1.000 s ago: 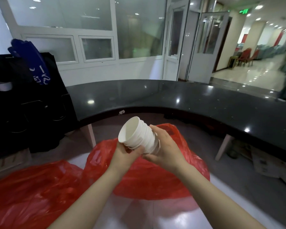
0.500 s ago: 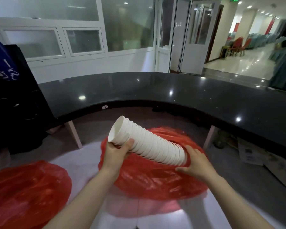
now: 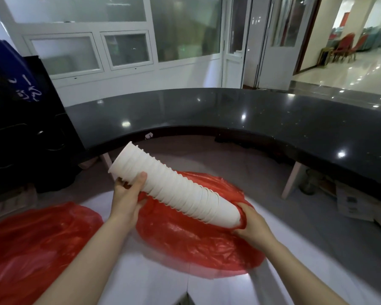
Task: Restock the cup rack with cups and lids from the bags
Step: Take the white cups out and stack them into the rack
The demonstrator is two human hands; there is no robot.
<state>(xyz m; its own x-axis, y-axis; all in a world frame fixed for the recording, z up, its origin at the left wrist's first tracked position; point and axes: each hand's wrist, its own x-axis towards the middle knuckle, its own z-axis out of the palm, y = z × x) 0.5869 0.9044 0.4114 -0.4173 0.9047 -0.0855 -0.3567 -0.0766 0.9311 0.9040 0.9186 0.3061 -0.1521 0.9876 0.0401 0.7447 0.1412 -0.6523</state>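
A long stack of white paper cups (image 3: pixel 174 188) lies tilted in the air, open mouth up and to the left. My left hand (image 3: pixel 128 194) grips it near the mouth end. My right hand (image 3: pixel 250 223) holds the bottom end together with the edge of a red plastic bag (image 3: pixel 191 243) that lies beneath on the white table (image 3: pixel 141 280). A second red plastic bag (image 3: pixel 31 247) lies at the left. The black cup rack (image 3: pixel 29 133) stands at the far left, partly out of frame.
A curved dark counter (image 3: pixel 229 115) runs across ahead, above the table. A blue bag (image 3: pixel 13 84) with white writing hangs over the rack. Cardboard boxes (image 3: pixel 356 205) sit on the floor at the right under the counter.
The cup stack has been drawn out of the red bag, from a short visible end to nearly its full length. My right hand slid down to the bottom end. The view moved closer.
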